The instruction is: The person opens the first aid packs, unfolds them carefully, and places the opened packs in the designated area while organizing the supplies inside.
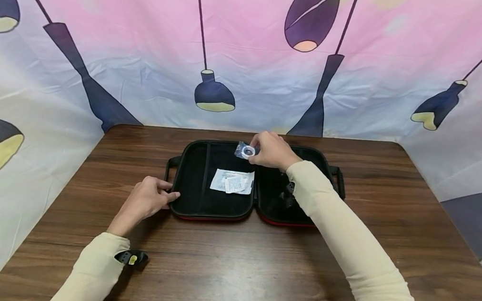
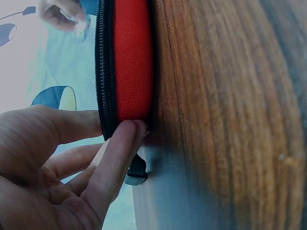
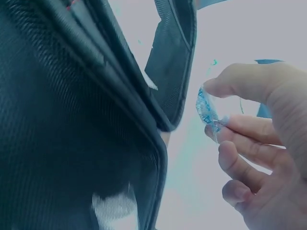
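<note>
A black zip case (image 1: pixel 188 184) with a red outer side lies unfolded on the table. At its left front corner my left hand (image 1: pixel 144 199) pinches the edge; the left wrist view shows the thumb on the zipper rim (image 2: pixel 106 72) and a finger against the red fabric (image 2: pixel 134 62). Above the case's back edge, my right hand (image 1: pixel 272 149) pinches a small clear plastic packet (image 1: pixel 240 149) with a white ring-shaped piece in it. White paper packets (image 1: pixel 219 179) lie in the case's left half. Dark items (image 1: pixel 287 196) in the right half are partly hidden by my right forearm.
The brown wooden table (image 1: pixel 231 264) carries the case near its back edge. Strap handles (image 1: pixel 172 163) stick out at both ends of the case. Behind the table hangs a printed cloth (image 1: pixel 254 94). A black band with a device (image 1: pixel 131 257) sits on my left wrist.
</note>
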Action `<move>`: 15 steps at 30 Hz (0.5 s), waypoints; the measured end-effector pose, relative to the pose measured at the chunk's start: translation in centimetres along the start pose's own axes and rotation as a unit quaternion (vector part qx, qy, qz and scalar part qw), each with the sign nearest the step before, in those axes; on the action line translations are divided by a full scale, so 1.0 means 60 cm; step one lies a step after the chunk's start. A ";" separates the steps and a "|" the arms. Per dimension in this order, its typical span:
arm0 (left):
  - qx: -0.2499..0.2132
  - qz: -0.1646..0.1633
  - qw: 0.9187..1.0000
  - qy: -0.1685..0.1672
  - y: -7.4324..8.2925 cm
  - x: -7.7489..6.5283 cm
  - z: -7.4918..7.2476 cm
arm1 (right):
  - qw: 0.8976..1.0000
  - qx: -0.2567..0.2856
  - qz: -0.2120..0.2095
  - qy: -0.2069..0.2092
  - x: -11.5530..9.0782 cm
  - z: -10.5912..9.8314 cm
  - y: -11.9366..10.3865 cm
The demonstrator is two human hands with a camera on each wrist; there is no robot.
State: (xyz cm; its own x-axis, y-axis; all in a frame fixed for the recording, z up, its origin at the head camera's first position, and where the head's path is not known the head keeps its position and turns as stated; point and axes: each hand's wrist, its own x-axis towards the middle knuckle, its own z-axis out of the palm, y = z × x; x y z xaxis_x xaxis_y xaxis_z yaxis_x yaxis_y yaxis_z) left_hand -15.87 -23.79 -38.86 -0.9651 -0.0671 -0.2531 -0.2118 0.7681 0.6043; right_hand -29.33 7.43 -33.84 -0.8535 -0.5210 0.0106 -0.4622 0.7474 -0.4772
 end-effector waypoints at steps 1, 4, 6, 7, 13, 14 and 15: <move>-0.001 -0.001 1.000 0.000 0.000 0.000 0.000 | 1.000 0.001 -0.001 0.001 -0.007 -0.005 0.004; -0.001 -0.002 1.000 -0.001 0.001 -0.001 0.001 | 1.000 0.006 -0.006 0.005 -0.030 -0.022 0.018; -0.001 -0.001 1.000 -0.001 0.002 -0.001 0.000 | 1.000 0.010 -0.004 0.008 -0.047 -0.033 0.028; 0.000 0.000 1.000 -0.001 0.002 -0.001 0.000 | 1.000 0.009 -0.004 0.009 -0.055 -0.038 0.035; 0.004 0.001 1.000 0.000 0.003 -0.001 0.000 | 1.000 -0.008 0.008 0.016 -0.103 -0.056 0.074; 0.005 0.001 1.000 0.000 0.003 -0.001 0.001 | 1.000 -0.012 0.009 0.016 -0.110 -0.058 0.081; 0.006 0.000 1.000 0.001 0.003 -0.001 0.001 | 1.000 -0.016 0.010 0.015 -0.118 -0.059 0.088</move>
State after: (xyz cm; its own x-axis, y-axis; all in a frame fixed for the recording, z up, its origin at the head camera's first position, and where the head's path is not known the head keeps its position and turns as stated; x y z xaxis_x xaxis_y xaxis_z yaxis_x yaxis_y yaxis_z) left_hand -15.87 -23.62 -38.80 -0.9653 -0.0677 -0.2523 -0.2100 0.7756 0.5952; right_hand -26.56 16.50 -33.31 -0.8689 -0.4941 0.0286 -0.4528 0.7702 -0.4493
